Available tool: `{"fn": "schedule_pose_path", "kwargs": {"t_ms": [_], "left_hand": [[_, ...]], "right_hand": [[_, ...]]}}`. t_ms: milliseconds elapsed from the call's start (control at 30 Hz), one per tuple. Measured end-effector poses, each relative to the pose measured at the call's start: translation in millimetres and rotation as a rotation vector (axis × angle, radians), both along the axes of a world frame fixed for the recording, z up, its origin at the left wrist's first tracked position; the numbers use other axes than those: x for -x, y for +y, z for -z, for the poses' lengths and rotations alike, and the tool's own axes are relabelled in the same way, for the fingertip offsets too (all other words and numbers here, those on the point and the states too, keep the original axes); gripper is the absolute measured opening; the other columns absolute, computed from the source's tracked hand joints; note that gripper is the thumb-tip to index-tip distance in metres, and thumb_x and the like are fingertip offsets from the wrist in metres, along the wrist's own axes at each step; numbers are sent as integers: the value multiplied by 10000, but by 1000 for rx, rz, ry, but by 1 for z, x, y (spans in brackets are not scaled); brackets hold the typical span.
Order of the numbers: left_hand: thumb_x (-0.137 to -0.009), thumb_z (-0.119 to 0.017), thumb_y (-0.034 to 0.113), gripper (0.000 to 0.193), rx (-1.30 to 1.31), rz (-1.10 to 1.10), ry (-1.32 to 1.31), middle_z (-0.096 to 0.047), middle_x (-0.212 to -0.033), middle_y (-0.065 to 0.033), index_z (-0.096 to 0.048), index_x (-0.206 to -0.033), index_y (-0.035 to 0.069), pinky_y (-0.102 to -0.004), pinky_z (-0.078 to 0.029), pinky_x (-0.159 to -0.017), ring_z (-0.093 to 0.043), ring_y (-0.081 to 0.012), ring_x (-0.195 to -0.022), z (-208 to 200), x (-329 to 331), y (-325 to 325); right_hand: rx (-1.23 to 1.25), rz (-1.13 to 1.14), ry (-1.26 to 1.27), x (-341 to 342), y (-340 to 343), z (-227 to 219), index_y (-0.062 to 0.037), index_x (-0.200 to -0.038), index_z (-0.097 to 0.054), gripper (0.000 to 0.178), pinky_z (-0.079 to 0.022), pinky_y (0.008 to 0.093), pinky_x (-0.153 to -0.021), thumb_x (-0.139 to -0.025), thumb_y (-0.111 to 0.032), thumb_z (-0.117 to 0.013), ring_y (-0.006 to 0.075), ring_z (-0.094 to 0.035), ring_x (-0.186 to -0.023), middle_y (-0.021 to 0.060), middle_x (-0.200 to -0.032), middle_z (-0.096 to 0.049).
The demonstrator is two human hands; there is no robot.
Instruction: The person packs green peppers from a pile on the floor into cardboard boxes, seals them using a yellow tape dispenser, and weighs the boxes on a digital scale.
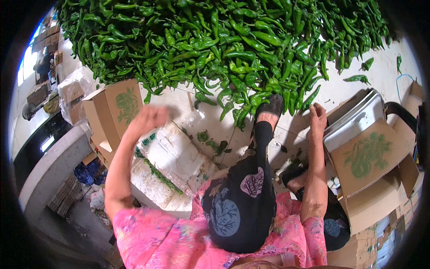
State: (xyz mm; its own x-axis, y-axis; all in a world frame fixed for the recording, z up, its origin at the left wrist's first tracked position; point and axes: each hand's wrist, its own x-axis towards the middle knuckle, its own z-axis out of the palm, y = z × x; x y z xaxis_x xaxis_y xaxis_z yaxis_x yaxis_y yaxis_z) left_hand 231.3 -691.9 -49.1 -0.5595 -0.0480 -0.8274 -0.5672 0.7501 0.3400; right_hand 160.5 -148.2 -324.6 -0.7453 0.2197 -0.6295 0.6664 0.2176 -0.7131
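A large heap of long green peppers (201,49) covers the floor ahead of me. My left hand (154,117) is smeared by motion, beside a printed brown cardboard box (123,105) and above the far end of a white box (179,148). Through a narrow gap between the white box's flaps, a strip of green (156,172) shows. My right hand (318,117) is by the heap's near right edge, fingers curled together. Whether anything is inside them is hidden. My shoe (270,106) touches the peppers at the heap's near edge.
At right, another printed cardboard box (367,154) stands beside a white-and-black object (356,119). Loose leaves (215,144) lie on the pale floor. A low curved wall (49,157) runs along the left, with stacked cartons (66,195) and a blue bag (85,174) beside it.
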Motion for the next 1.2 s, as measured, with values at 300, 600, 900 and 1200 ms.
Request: {"fn": "schedule_pose_path", "kwargs": {"t_ms": [300,600,900,1200], "left_hand": [[-817,-795,188,603,181,-27,-219,-643,-1326,-224,-617,-1389,116,-450,-390,-1157,-599,-337,-1268,-68,-68,33],[-619,-886,57,1169,587,491,772,-436,-1494,-227,-262,-1598,192,-514,-436,-1012,-507,-424,-1279,144,97,51],[-726,-813,76,910,177,16,868,-568,-1328,-190,-399,-1536,113,-407,-469,-1043,-578,-347,-1208,148,114,127],[-666,-895,207,1238,-169,-172,764,-367,-1563,-250,-117,-1621,76,-422,-331,-1186,-429,-355,-1401,155,137,157]], "right_hand": [[1,35,106,29,-46,-21,40,-1335,-558,589,-485,333,-965,-911,-315,-760,200,-631,-1040,113,-1115,-686],[389,82,-158,59,-53,-30,3,-1265,-570,656,-443,273,-729,-852,-454,-794,121,-518,-796,43,-952,-621],[443,-47,-139,108,-74,-47,-77,-1481,-420,822,-443,329,-901,-851,-456,-789,195,-582,-1014,54,-1189,-637],[580,-78,-142,124,-98,-59,-61,-1565,-250,1030,-419,404,-1071,-800,-428,-834,284,-546,-1247,200,-1362,-572]]}}
